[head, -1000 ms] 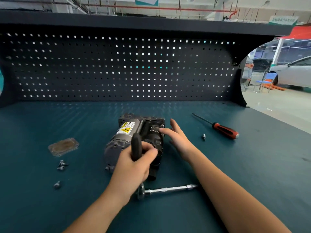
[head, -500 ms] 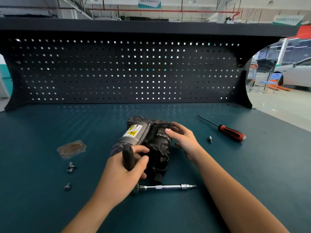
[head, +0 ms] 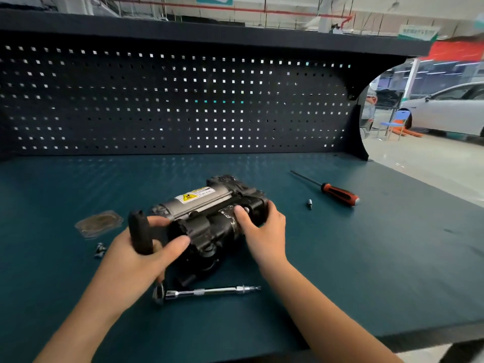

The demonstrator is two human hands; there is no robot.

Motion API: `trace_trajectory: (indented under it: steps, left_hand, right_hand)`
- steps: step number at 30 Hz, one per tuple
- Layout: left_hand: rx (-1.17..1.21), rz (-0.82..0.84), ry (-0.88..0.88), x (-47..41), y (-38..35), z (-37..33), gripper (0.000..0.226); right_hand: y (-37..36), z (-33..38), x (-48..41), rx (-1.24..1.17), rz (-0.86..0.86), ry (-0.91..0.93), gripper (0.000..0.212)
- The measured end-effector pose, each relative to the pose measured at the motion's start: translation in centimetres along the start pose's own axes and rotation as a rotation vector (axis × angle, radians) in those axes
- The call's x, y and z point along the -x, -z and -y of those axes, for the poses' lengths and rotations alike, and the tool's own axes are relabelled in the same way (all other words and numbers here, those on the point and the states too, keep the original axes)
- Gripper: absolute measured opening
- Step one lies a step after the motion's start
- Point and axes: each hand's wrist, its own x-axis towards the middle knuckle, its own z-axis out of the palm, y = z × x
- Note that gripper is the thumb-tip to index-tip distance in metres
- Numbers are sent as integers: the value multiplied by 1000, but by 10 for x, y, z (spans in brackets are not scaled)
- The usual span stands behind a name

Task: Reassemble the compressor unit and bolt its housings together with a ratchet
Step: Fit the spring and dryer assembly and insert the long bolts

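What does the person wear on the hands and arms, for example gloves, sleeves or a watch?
Nothing that shows. The left hand and the right hand are bare, without gloves, and no ring is visible. The left forearm and the right forearm are uncovered down to the picture's bottom edge: no sleeve, watch or wristband appears.

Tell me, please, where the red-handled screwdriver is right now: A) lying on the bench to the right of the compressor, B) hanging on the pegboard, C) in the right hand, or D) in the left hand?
A: the screwdriver lies loose on the bench, right of the compressor; the left hand grips the ratchet and the right hand holds the compressor.
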Motion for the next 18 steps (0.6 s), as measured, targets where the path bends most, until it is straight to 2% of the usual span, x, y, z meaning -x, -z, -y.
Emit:
trace_trajectory:
  steps: [3, 6, 7, 8, 11, 14, 18]
  left_hand:
    - [-104, 18, 15, -2, 10, 1, 23]
    - [-217, 2, 11, 4, 14, 3, 30]
    - [-225, -2, 19, 8, 13, 2, 26]
    - [-218, -5, 33, 12, 12, 0, 22]
    - [-227, -28, 34, 21, 5, -4, 30]
    - [-237, -84, 33, 19, -4, -5, 17]
    - [-257, -76, 18, 14, -14, -5, 29]
  right_hand:
    - [-3, 3, 14, 27, 30, -8, 67]
    - [6, 6, 24, -31, 111, -2, 45]
    - [12, 7, 24, -29, 143, 15, 42]
    - [18, 6, 22, -19, 168, 30, 44]
    - [29, 6, 14, 14, 184, 35, 69]
    - [27, 4, 11, -46, 223, -1, 69]
    - [24, -2, 15, -78, 327, 80, 93]
